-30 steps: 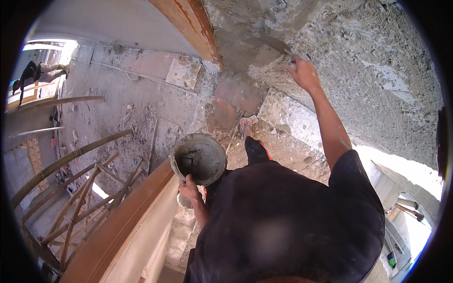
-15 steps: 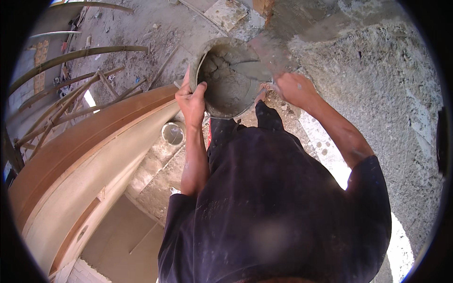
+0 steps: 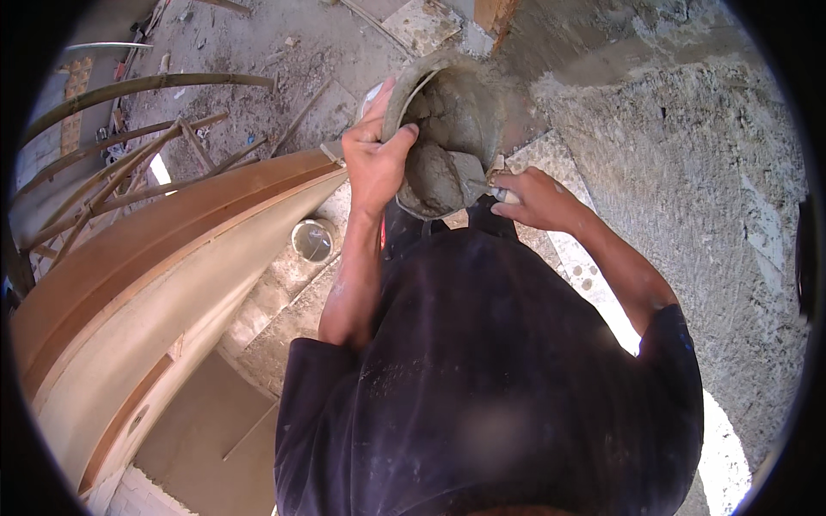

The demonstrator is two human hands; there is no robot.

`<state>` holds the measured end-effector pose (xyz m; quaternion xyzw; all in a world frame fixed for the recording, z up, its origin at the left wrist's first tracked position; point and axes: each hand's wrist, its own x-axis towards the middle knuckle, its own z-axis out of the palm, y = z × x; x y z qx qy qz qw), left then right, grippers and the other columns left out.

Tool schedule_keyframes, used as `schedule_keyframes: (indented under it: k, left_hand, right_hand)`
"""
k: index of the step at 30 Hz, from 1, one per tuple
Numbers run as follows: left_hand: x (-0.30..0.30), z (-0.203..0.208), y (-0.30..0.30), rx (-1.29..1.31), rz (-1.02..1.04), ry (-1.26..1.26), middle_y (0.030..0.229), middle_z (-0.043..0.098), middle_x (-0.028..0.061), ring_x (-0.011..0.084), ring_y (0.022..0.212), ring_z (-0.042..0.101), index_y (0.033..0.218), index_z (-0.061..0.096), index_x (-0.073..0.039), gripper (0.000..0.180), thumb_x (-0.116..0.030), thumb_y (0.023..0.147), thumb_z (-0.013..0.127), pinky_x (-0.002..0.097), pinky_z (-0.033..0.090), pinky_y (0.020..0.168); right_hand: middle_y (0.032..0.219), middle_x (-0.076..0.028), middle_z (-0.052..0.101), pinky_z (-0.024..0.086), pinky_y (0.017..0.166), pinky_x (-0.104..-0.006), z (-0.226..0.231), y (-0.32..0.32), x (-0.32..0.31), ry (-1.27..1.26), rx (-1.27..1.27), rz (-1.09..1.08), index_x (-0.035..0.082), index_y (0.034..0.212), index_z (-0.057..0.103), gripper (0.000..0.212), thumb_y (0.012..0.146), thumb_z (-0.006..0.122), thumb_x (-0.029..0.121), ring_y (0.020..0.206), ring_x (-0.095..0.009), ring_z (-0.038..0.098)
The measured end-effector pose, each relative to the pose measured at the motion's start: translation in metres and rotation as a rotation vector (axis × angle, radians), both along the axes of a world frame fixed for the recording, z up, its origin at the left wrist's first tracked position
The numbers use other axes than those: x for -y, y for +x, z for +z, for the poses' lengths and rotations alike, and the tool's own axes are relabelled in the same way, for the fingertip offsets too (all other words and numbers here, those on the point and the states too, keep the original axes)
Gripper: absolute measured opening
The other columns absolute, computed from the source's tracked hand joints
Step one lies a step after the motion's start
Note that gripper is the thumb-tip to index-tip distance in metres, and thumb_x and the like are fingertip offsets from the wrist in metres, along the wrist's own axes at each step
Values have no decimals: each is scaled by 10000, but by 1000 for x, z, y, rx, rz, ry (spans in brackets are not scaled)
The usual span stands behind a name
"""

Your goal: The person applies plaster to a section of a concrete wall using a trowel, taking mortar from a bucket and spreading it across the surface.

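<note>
My left hand [image 3: 377, 163] grips the left rim of a round, mortar-smeared bucket [image 3: 443, 62], thumb over the edge. The bucket is tilted in front of my body. Inside lies wet grey mortar [image 3: 428, 176], heaped toward the near left side. My right hand [image 3: 540, 198] is closed around the handle of a trowel [image 3: 467, 175] at the bucket's right edge. Its flat blade reaches into the bucket and lies against the mortar; the mortar hides part of the blade.
To the right stands a rough wall [image 3: 662, 189], with a smoother wet grey band [image 3: 585, 52] along its top. A curved brown-edged ledge [image 3: 198, 198] runs along the left. Wooden poles [image 3: 129, 185] stand beyond it. A smaller bucket [image 3: 312, 241] sits below, left of my forearm.
The bucket has shifted right and tilted more. My right hand has come down and nearer my body, bringing the trowel blade from the bucket's far right to the mortar at the near side.
</note>
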<state>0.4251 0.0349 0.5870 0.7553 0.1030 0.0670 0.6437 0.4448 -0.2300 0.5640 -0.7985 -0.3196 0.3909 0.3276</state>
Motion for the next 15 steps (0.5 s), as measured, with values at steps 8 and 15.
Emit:
schedule_keyframes:
  k: [8,15]
  left_hand:
    - [-42,-38,-14,-55,132,-151,1436,526,229,276,1375,457,1014,705,137,272,20,787,613,345,335,1119]
    - [-98,-67,-5,-25,185,-148,1245,663,165,163,1045,618,977,696,148,217,27,810,630,264,460,901]
  right_hand:
    - [816,-218,680,511,747,-512,-37,4,-38,-243,301,-61,19,968,626,278,920,621,292,799,-432,654]
    - [892,-202,693,542,736,-505,-52,5,-100,-244,316,-130,27,1044,621,285,932,628,289,817,-412,678]
